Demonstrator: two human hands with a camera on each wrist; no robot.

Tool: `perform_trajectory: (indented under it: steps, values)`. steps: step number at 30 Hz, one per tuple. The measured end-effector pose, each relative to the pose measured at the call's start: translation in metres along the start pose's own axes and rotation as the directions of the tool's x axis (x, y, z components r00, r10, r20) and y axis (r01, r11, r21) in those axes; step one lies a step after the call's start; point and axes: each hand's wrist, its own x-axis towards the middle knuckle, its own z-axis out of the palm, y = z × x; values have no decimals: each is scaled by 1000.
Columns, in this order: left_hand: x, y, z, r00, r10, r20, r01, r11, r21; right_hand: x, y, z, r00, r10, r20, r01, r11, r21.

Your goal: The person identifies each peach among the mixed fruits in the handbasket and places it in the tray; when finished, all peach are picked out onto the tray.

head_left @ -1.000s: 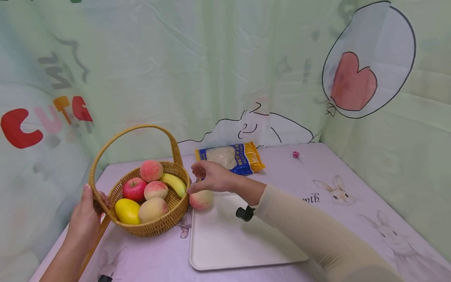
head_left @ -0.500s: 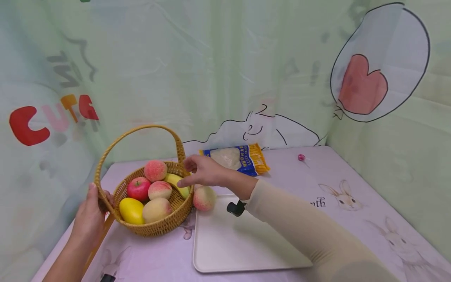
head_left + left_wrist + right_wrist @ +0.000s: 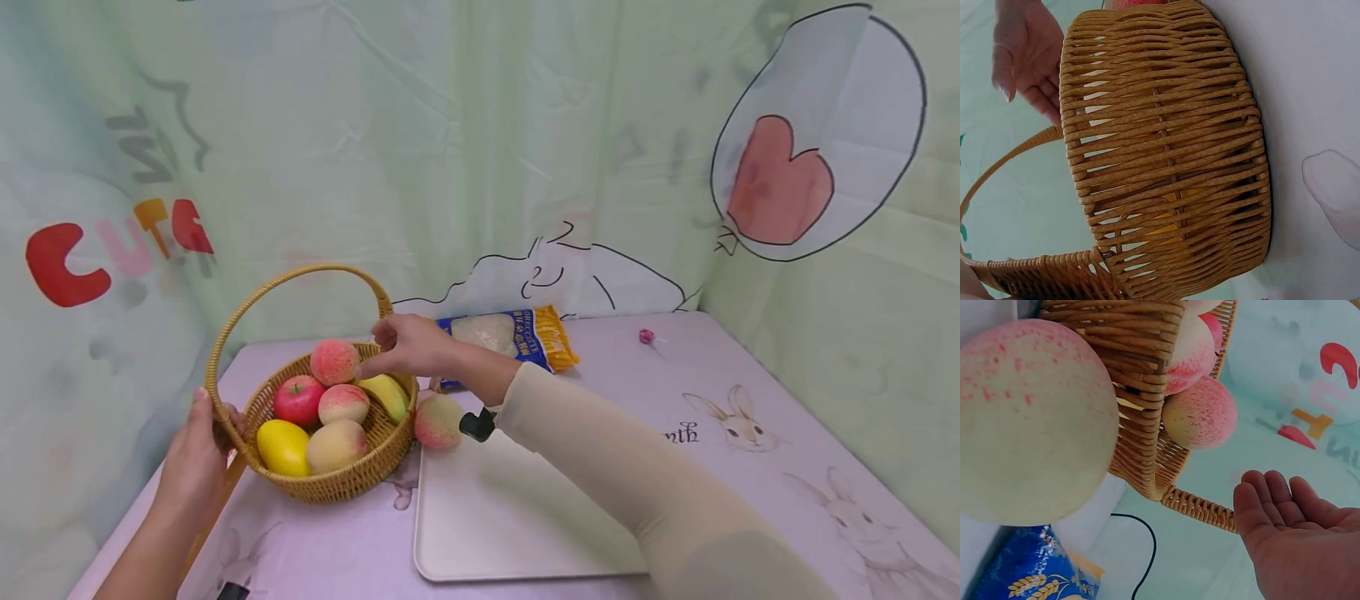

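Note:
My left hand (image 3: 187,458) grips the left base of the arched handle on a round wicker basket (image 3: 352,479). Inside lie a red apple (image 3: 298,402), a yellow mango-shaped fruit (image 3: 282,448), a banana (image 3: 388,397) and several peaches, one of them a pinker peach (image 3: 335,362) at the back. Over the basket's right side hovers my right hand (image 3: 414,345), its thumb tip overlapping that back peach in the head view. The right wrist view shows this hand (image 3: 1297,540) with loosely bent fingers and nothing in them. Part of the banana is hidden behind the thumb.
Outside the basket, another peach (image 3: 438,422) sits at the back left corner of a white tray (image 3: 517,533). A blue and yellow pasta bag (image 3: 525,333) lies behind it, partly covered by my right arm. A lollipop (image 3: 647,336) rests at the back right. Curtains enclose the table.
My right hand has moved left, from beside the basket's right rim to over the fruit near the back peach. The left hand keeps its grip on the handle. The camera view has shifted slightly.

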Motion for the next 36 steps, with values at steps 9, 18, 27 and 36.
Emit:
perform_trajectory:
  steps: [9, 18, 27, 36]
  values:
    - [2, -2, -1, 999, 40, 14, -40, 999, -33, 28, -8, 8, 1000, 8, 5, -8, 999, -47]
    - [4, -3, -1, 997, 70, 23, -69, 997, -30, 57, -14, 18, 999, -10, 32, 13, 994, -110]
    - [6, -2, 2, 997, 72, 28, -72, 997, -12, 80, -12, 23, 1000, 14, 24, -11, 991, -131]
    - [6, -4, -1, 998, 52, 21, -51, 998, -37, 100, -9, 35, 997, 70, 22, -68, 993, -95]
